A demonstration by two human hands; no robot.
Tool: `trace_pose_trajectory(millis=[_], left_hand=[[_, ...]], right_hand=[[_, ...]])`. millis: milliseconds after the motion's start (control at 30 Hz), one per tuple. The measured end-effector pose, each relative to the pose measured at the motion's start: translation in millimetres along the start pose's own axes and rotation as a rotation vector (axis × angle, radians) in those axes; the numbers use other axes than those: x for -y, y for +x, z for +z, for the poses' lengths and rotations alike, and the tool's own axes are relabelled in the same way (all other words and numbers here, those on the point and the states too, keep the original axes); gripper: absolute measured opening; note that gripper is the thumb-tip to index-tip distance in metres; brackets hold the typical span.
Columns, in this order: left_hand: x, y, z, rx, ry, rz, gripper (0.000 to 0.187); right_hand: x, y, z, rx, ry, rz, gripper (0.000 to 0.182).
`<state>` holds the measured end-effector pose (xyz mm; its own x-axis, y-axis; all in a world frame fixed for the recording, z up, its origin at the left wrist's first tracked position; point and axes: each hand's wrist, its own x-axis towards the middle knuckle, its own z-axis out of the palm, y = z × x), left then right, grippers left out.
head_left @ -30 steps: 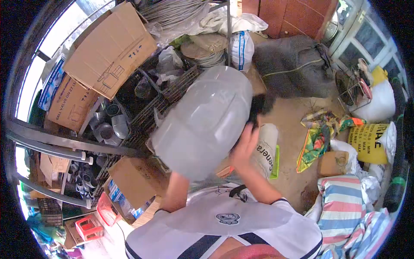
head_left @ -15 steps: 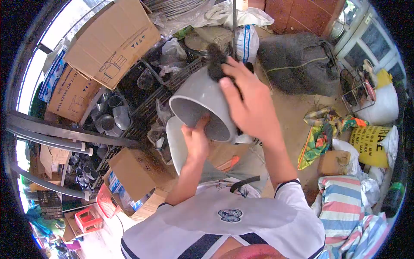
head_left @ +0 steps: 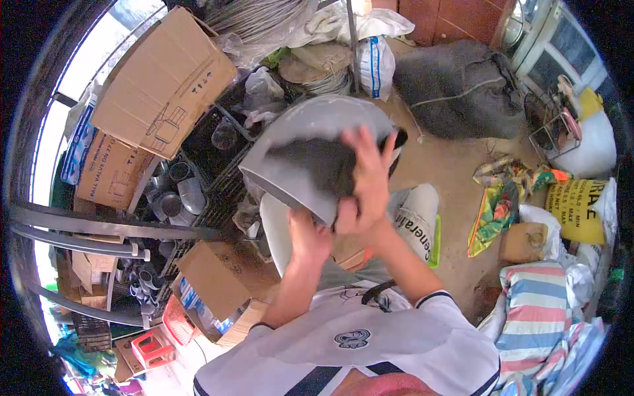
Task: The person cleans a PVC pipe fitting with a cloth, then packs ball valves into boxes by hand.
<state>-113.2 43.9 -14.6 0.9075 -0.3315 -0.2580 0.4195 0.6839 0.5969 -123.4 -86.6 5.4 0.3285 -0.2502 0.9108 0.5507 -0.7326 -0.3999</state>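
We log smooth grey plastic, softly glossy, on the hollow fitting (head_left: 333, 113); matt cardboard on the big box (head_left: 158, 82); rough, matt dark cloth-like bundle (head_left: 459, 89); smooth plastic red stool (head_left: 153, 350); crinkled, shiny plastic bag (head_left: 264, 89).

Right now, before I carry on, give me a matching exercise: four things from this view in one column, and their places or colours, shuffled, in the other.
1. Grey fitting
2. Stool
3. Striped sack
4. Bulky bundle

A. Pink, blue and white
B. At the left hand and right hand
C. Dark grey, towards the upper right
D. Red, at the lower left

Pairs: 1-B, 2-D, 3-A, 4-C
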Motion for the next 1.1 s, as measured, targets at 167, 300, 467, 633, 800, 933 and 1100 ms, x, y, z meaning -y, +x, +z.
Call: trace_pose_trajectory(millis=[167,300,467,633,800,933,1100], left_hand=[[-0.7,-5.1,26.6,-0.305,0.134,0.061,0.043],[9.1,-1.3,-2.5,-0.269,0.231,0.127,0.051],[19.5,10.4,-31.2,-0.176,0.290,0.202,0.041],[18.4,5.6,-30.4,0.005,0.095,0.008,0.046],[14.3,-9.0,-34.7,0.150,-0.061,-0.104,0.035],[12.5,-12.3,-44.2,0.230,0.132,-0.012,0.055],[10.7,-23.9,-23.6,0.051,0.002,-0.071,0.029]], right_hand=[[-65.6,-11.9,17.9,-0.301,0.104,0.658,0.035],[-79.0,-6.5,17.8,-0.395,0.834,1.319,0.045],[-44.8,-63.2,46.3,-0.537,1.062,1.411,0.059],[-26.2,-105.2,37.0,-0.244,0.378,1.075,0.066],[-34.6,27.4,-13.2,-0.100,0.222,0.092,0.039],[-24.0,84.6,-35.3,0.083,0.085,0.385,0.033],[-42.5,134.6,-38.4,0.678,-0.041,0.407,0.033]])
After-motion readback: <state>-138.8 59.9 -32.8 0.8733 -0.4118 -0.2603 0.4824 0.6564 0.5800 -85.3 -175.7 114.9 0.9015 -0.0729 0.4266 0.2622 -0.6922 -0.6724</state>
